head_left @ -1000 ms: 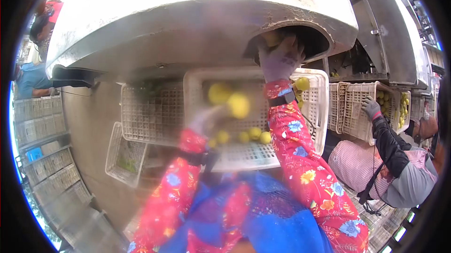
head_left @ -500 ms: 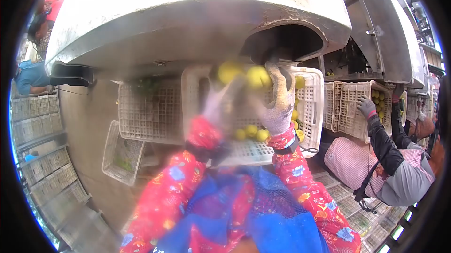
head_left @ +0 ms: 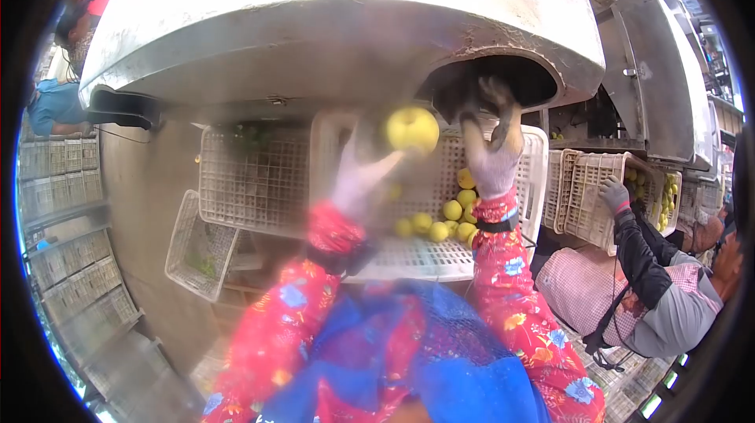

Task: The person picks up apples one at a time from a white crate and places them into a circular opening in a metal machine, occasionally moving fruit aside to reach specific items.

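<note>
My gloved left hand (head_left: 359, 175) is over the left part of a white plastic crate (head_left: 534, 179). Its thumb meets the lower edge of a round yellow fruit (head_left: 413, 130); the other fingers are blurred, but the hand appears to hold the fruit. My gloved right hand (head_left: 495, 152) reaches up into the dark opening (head_left: 539, 81) of a metal chute, fingers apart, with no fruit visible in it. Several smaller-looking yellow fruits (head_left: 439, 231) lie on the crate's floor below my hands, mostly toward the right.
A large metal housing (head_left: 338, 38) spans the top. Left of the crate are another crate (head_left: 255, 179) and a smaller tilted one (head_left: 203, 246). At right, a co-worker's gloved hand (head_left: 613, 195) rests on a crate (head_left: 594, 207). Crates (head_left: 82, 289) line the far left.
My right hand has left the fruit beside it and moved up and right into the chute opening. One fruit now shows by my left hand, where two were close together. More fruits show in the crate.
</note>
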Demonstrator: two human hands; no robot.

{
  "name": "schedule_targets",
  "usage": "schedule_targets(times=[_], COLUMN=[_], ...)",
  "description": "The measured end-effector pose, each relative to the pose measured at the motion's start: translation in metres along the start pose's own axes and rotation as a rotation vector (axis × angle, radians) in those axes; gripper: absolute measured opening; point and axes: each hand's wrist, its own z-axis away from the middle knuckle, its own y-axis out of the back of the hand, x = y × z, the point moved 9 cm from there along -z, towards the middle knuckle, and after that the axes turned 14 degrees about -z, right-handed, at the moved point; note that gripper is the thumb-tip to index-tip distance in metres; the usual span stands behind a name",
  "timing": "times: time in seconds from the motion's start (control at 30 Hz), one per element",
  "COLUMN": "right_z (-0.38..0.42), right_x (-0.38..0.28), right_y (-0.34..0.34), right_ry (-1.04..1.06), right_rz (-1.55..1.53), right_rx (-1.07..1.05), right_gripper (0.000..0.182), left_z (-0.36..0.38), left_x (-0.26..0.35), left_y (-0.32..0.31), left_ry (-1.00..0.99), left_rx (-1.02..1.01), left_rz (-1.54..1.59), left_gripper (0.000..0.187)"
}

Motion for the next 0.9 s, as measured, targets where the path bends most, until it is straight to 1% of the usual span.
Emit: schedule_targets(times=[0.07,0.17,0.27,0.3,0.37,0.4,0.43,0.47,0.5,0.53,0.57,0.6,0.63,0.67,0.73,0.77,0.83,0.9], right_z=[0.029,0.041,0.042,0.038,0.024,0.013,-0.002,-0.011,-0.017,-0.021,-0.027,-0.031,-0.042,-0.049,-0.030,-0.010,0.050,0.122], right_x=[-0.035,-0.056,-0.035,-0.028,-0.014,0.000,0.023,0.040,0.037,0.033,0.032,0.031,0.026,0.021,0.009,-0.006,0.040,0.143], right_y=[-0.024,-0.044,-0.034,-0.031,-0.024,-0.025,-0.026,-0.027,-0.027,-0.028,-0.024,-0.020,-0.011,-0.002,0.014,0.014,0.023,0.019], right_ry=[0.045,0.270,0.187,0.139,-0.032,-0.053,-0.075,-0.099,0.012,0.127,0.169,0.213,0.167,0.126,0.072,0.361,0.089,-0.317], right_rz=[0.181,0.411,0.319,0.298,0.294,0.490,0.685,0.879,0.938,0.995,0.942,0.890,0.731,0.571,0.209,0.273,0.230,0.469], right_rx=[-0.286,-0.161,0.029,0.084,0.160,0.123,0.084,0.043,0.091,0.137,0.153,0.166,0.158,0.163,0.156,0.144,0.020,-0.343], right_gripper=[0.069,0.062,0.059,0.059,0.061,0.061,0.062,0.063,0.065,0.067,0.067,0.066,0.062,0.059,0.049,0.046,0.040,0.035], left_z=[-0.002,-0.003,-0.014,-0.016,-0.015,-0.016,-0.016,-0.010,-0.003,0.009,0.011,0.026,0.041,0.045,0.066,0.070,0.078,0.082], left_x=[0.003,0.003,-0.012,-0.017,-0.030,-0.051,-0.087,-0.127,-0.167,-0.202,-0.214,-0.232,-0.250,-0.270,-0.315,-0.336,-0.369,-0.389], left_y=[-0.006,-0.022,-0.022,-0.017,0.000,0.013,0.036,0.057,0.077,0.090,0.084,0.081,0.077,0.080,0.096,0.105,0.120,0.134], left_ry=[0.067,0.090,-0.035,-0.023,0.005,-0.013,-0.031,0.064,0.157,0.357,0.406,0.470,0.522,0.566,0.667,0.695,0.712,0.687], left_rx=[-0.002,-0.001,0.024,0.057,0.126,0.096,0.064,0.033,-0.007,-0.040,-0.182,-0.282,-0.406,-0.465,-0.614,-0.679,-0.755,-0.804], left_rz=[-0.001,-0.078,-0.146,-0.211,-0.336,-0.584,-0.833,-0.917,-1.003,-0.915,-1.258,-1.480,-1.698,-1.814,-2.043,-2.113,-2.125,-2.123], left_gripper=[0.066,0.067,0.062,0.061,0.062,0.062,0.062,0.061,0.060,0.058,0.059,0.061,0.062,0.064,0.068,0.068,0.067,0.066])
